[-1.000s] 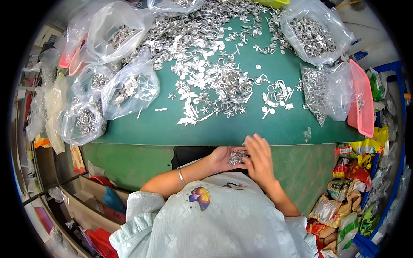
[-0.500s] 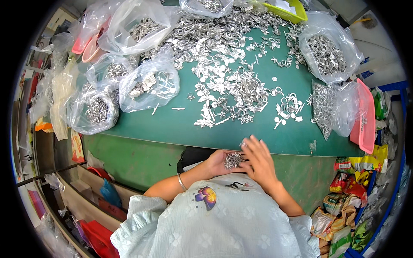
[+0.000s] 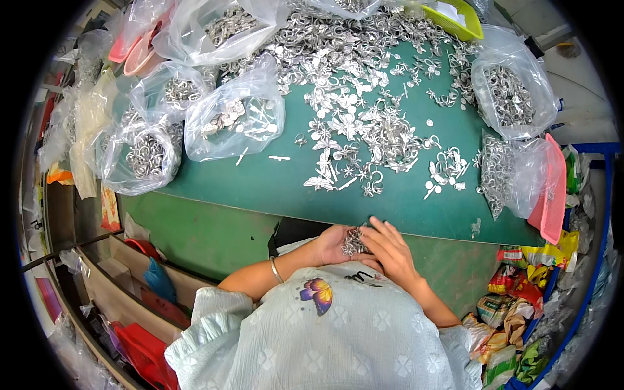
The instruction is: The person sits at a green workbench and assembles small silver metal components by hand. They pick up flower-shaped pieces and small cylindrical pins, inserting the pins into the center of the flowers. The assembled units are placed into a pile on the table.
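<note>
Just below the table's front edge, my left hand point(image 3: 330, 246) is cupped palm up around a small cluster of silver metal flower-shaped pieces point(image 3: 353, 243). My right hand point(image 3: 394, 256) lies over the right side of the cluster, its fingers stretched out and close together. Whether its fingertips pinch any one piece is not visible. On the green table point(image 3: 240, 188), beyond both hands, lies a loose group of silver pieces point(image 3: 389, 140), among them rings, flowers and leaf shapes. A smaller group of pieces point(image 3: 447, 168) lies to its right.
A large heap of silver pieces point(image 3: 344, 45) spreads across the back. Clear bags of pieces stand left point(image 3: 234, 123) and right point(image 3: 510, 97). A pink tray point(image 3: 554, 188) sits at the right edge, a yellow-green basket point(image 3: 465, 26) behind. An open drawer point(image 3: 140, 279) is at lower left.
My right hand has come down from its raised position onto the cluster, its fingers now closer together. My left hand still holds the pieces. The whole view has shifted slightly.
</note>
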